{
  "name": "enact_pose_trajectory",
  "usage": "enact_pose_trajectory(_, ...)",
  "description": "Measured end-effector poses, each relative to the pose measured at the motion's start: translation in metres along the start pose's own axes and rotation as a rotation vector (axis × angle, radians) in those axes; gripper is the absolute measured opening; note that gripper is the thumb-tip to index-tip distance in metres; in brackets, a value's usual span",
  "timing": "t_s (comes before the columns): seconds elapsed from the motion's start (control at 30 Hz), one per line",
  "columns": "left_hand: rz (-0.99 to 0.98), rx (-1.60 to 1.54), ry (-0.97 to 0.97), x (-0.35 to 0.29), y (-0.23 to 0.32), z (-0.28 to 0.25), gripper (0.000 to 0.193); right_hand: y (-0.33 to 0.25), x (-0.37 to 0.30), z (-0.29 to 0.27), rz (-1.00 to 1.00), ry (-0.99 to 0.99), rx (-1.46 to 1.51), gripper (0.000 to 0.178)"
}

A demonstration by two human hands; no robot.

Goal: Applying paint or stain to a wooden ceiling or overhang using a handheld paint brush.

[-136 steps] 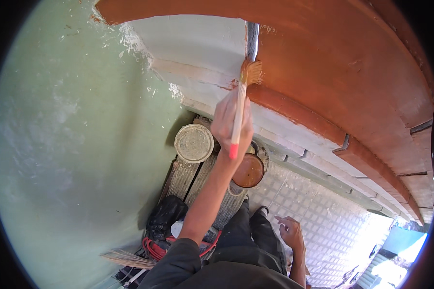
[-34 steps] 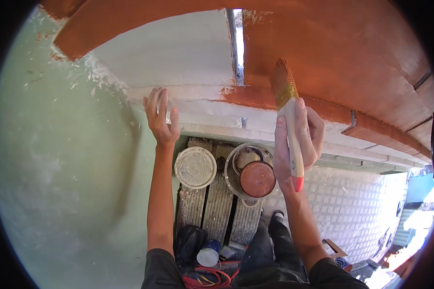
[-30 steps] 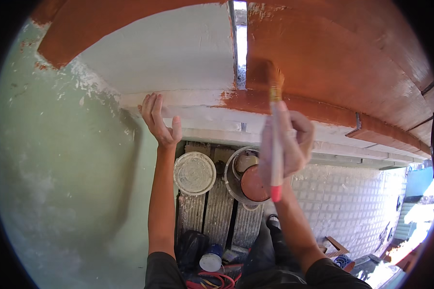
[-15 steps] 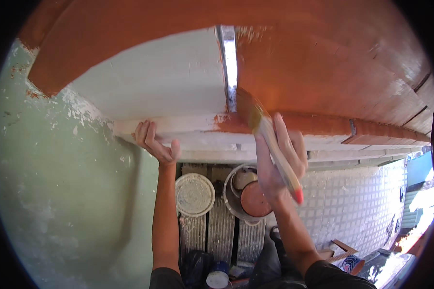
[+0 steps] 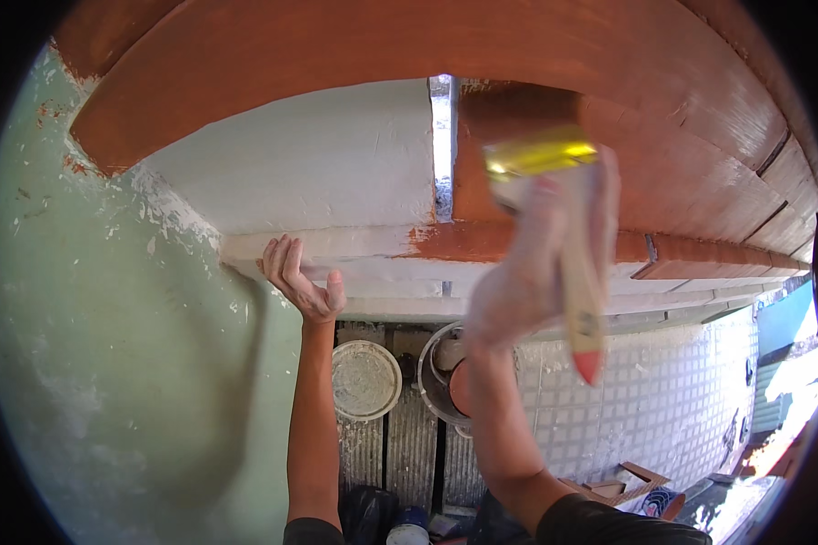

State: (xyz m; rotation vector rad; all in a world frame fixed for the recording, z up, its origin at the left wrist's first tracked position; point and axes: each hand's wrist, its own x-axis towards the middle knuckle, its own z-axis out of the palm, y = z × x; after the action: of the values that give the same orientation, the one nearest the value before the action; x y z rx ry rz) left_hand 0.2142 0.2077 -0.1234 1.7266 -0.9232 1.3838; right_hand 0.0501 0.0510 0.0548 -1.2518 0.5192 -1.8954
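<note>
My right hand (image 5: pixel 527 272), blurred by motion, is closed round the pale wooden handle of a wide paintbrush (image 5: pixel 577 245). The brush has a shiny yellow metal band, a red handle end and dark bristles that lie over a reddish-brown painted panel (image 5: pixel 627 191). A narrow bright gap separates that panel from a pale unpainted panel (image 5: pixel 327 150) to its left. On the pale ledge (image 5: pixel 336 242) under it rests my left hand (image 5: pixel 302 282), its fingers over the edge and its thumb apart, holding no tool. Brown paint ends raggedly along the ledge between my hands.
A green wall with peeling patches (image 5: pixel 136 318) rises at the left. Below stand a round whitish lid or bucket top (image 5: pixel 366 380) and a pail (image 5: pixel 434 386) holding a partly hidden brown container. Grey ribbed boards (image 5: pixel 361 454) and a light tiled floor (image 5: pixel 627 391) lie beneath.
My right hand has lifted the brush from the lower corner by the gap up and right onto the brown panel, its bristles now spread broadly. My left hand keeps its place on the ledge.
</note>
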Motion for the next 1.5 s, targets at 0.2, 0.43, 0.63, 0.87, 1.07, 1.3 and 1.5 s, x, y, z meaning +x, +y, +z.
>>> enact_pose_trajectory(0.2,0.002,0.026,0.013,-0.003,-0.002,0.003,0.063,-0.017,-0.011,0.018,0.317,-0.242,0.225,0.028)
enact_pose_trajectory(0.43,0.002,0.025,0.026,0.0,0.002,0.005,0.064,0.004,0.005,-0.014,0.104,0.062,0.205,0.016)
enact_pose_trajectory(0.63,0.0,0.038,0.015,-0.001,-0.001,0.002,0.063,-0.006,-0.013,0.01,0.212,-0.237,0.203,0.01)
enact_pose_trajectory(0.87,0.005,0.033,0.037,0.001,0.002,0.003,0.062,-0.002,0.008,-0.023,0.078,-0.039,0.224,0.013)
enact_pose_trajectory(1.07,0.011,0.03,0.025,-0.001,-0.001,0.001,0.062,-0.008,0.005,-0.005,-0.146,-0.54,0.035,0.015)
enact_pose_trajectory(1.3,0.019,0.049,0.031,0.003,0.001,0.005,0.062,0.014,0.02,-0.02,-0.191,-0.307,0.148,0.012)
enact_pose_trajectory(1.5,0.024,0.055,0.04,0.001,-0.001,0.002,0.061,-0.004,0.03,-0.029,-0.175,-0.689,0.085,0.012)
